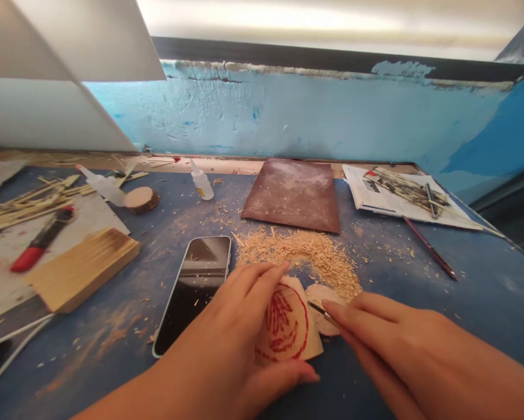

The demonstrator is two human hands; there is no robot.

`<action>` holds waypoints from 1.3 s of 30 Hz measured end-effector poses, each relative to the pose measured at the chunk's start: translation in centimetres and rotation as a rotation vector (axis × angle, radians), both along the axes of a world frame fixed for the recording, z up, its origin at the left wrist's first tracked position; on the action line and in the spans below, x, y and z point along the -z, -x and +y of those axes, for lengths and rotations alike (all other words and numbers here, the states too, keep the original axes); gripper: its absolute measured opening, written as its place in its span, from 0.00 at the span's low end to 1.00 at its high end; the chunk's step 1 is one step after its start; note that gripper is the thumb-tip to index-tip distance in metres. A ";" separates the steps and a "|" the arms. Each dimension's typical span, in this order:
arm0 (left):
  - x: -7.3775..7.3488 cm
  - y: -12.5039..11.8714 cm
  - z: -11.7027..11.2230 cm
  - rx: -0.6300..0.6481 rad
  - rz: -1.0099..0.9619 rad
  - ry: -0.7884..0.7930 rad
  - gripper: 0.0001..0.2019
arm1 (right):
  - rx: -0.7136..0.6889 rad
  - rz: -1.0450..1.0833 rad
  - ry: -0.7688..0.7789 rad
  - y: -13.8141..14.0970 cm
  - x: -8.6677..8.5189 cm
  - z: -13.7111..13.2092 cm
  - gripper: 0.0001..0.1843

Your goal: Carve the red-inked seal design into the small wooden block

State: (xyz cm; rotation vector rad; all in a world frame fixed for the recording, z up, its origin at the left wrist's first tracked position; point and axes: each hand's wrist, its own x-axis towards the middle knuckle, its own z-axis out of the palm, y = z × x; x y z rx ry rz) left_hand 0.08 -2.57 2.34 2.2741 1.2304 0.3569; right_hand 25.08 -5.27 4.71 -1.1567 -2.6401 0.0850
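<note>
On the blue, shaving-strewn surface point(419, 274), the left hand point(239, 332) pins a wood piece with a red leaf drawing point(288, 324) under spread fingers while the right hand point(388, 338) pinches a thin carving tool point(320, 310), its tip hard to make out, which could slip toward the bracing thumb.

A blue tabletop point(484, 280) carries a phone point(198, 286) at centre, shavings point(305, 254), brown sandpaper point(294, 195), a glue bottle point(201, 182), and a wood block point(84, 268) at left.
</note>
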 end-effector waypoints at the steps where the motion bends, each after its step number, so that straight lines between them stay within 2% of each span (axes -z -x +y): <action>1: 0.1 0.0 0.0 -0.030 0.024 -0.040 0.47 | 0.004 -0.006 0.007 0.0 0.1 -0.1 0.26; 7: 0.8 0.0 0.2 -0.033 0.130 -0.117 0.46 | 0.063 0.038 0.037 0.4 0.5 -0.3 0.20; 11: 1.1 0.1 -0.1 0.029 0.213 -0.189 0.46 | 0.102 0.077 0.066 1.5 1.3 -0.3 0.22; 15: 2.3 0.2 -0.8 0.113 0.248 -0.358 0.43 | 0.157 0.128 0.118 2.1 2.1 -1.0 0.24; 18: 3.7 0.3 -1.1 0.050 0.179 -0.504 0.43 | 0.168 0.127 0.119 2.5 2.4 -1.4 0.28; 21: 5.0 0.3 -1.4 0.046 0.140 -0.447 0.44 | 0.161 0.092 0.109 3.0 2.7 -1.1 0.31; 24: 5.7 0.2 -1.9 0.081 0.107 -0.451 0.45 | 0.179 0.099 0.086 3.5 2.7 -0.2 0.25; 27: 5.5 0.1 -2.4 0.043 0.085 -0.441 0.43 | 0.257 0.172 0.167 3.3 2.2 0.6 0.18; 31: 4.0 0.2 -2.3 0.044 0.088 -0.399 0.40 | 0.303 0.296 0.263 2.4 0.9 0.8 0.13; 32: 3.7 0.2 -2.2 0.070 0.138 -0.319 0.38 | 0.310 0.327 0.281 2.2 0.7 0.8 0.12; 34: 3.5 0.3 -2.0 0.089 0.134 -0.305 0.42 | 0.350 0.408 0.289 2.0 0.4 1.1 0.13; 36: 3.7 0.4 -1.8 0.083 0.060 -0.356 0.48 | 0.386 0.503 0.276 1.8 0.3 1.5 0.13; 37: 3.7 0.4 -1.6 0.073 0.062 -0.323 0.48 | 0.390 0.547 0.270 1.7 0.2 1.6 0.13; 39: 3.4 0.3 -1.3 0.071 0.040 -0.263 0.40 | 0.377 0.619 0.261 1.5 0.1 2.0 0.12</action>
